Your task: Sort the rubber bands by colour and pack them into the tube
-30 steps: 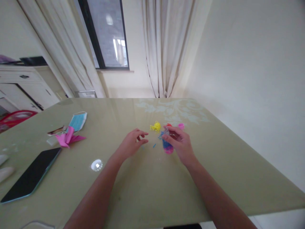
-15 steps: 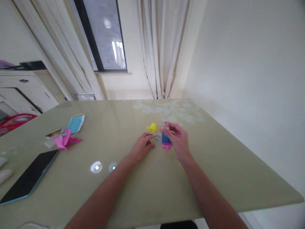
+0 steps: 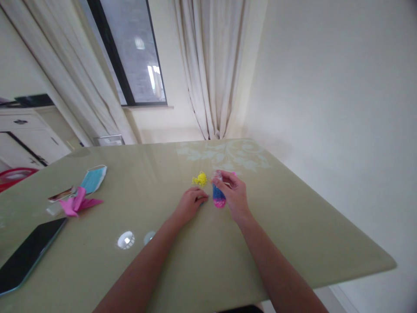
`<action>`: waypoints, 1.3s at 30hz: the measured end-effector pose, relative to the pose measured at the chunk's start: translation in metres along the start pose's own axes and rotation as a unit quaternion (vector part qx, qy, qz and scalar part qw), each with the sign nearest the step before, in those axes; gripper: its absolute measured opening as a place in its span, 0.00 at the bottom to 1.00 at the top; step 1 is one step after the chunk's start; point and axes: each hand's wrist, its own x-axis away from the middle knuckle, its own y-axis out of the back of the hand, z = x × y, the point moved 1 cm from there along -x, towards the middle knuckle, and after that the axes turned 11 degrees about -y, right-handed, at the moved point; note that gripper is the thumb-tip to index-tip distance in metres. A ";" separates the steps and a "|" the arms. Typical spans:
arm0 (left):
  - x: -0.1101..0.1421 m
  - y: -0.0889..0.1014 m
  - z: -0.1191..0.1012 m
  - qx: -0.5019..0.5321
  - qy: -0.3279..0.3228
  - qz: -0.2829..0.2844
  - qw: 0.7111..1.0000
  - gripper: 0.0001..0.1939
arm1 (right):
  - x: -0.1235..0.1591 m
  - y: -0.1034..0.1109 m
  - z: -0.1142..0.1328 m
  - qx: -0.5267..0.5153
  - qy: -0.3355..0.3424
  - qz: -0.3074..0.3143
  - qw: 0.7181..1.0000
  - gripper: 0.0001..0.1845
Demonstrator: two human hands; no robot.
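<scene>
My right hand (image 3: 237, 193) grips a small clear bottle (image 3: 219, 195) between thumb and fingers, just above or on the table. Blue contents fill its middle and pink ones its bottom; my fingers cover part of its top. To its left, my left hand (image 3: 190, 203) rests low at the tabletop with fingers drawn together. A bit of the small blue pieces (image 3: 202, 204) shows under those fingertips; the rest is hidden. Just beyond my left hand lies a small pile of thin yellow loops (image 3: 200, 178). A pink bit (image 3: 234, 173) peeks out behind my right hand.
On the left of the pale green table (image 3: 182, 278) lie a black tablet (image 3: 31, 254), a folded pink paper shape (image 3: 78, 203), a blue face mask (image 3: 94, 179) and a card (image 3: 61, 194). A wall (image 3: 325, 108) runs along the right side.
My left fingers have closed over the small blue pieces, which lay in view on the table before. My right hand still holds the bottle. The whole view has shifted slightly.
</scene>
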 end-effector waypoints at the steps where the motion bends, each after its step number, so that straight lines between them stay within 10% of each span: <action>1: 0.002 0.002 -0.001 -0.002 0.018 -0.003 1.000 0.08 | 0.000 0.000 0.000 0.000 -0.001 -0.003 1.000 0.26; 9: 0.014 0.033 -0.003 0.010 0.043 -0.014 0.999 0.12 | 0.002 0.001 0.003 0.027 -0.003 0.006 1.000 0.24; 14: 0.019 0.045 -0.014 0.101 0.059 0.040 0.992 0.35 | 0.006 -0.002 0.003 0.043 -0.009 0.043 0.998 0.22; 26: 0.012 0.006 -0.003 -0.090 -0.026 0.032 0.995 0.27 | 0.006 -0.002 0.003 0.050 0.017 0.011 0.999 0.21; 39: 0.009 0.008 0.000 -0.056 -0.009 0.001 0.998 0.21 | 0.007 0.000 0.004 0.057 0.011 0.005 0.998 0.21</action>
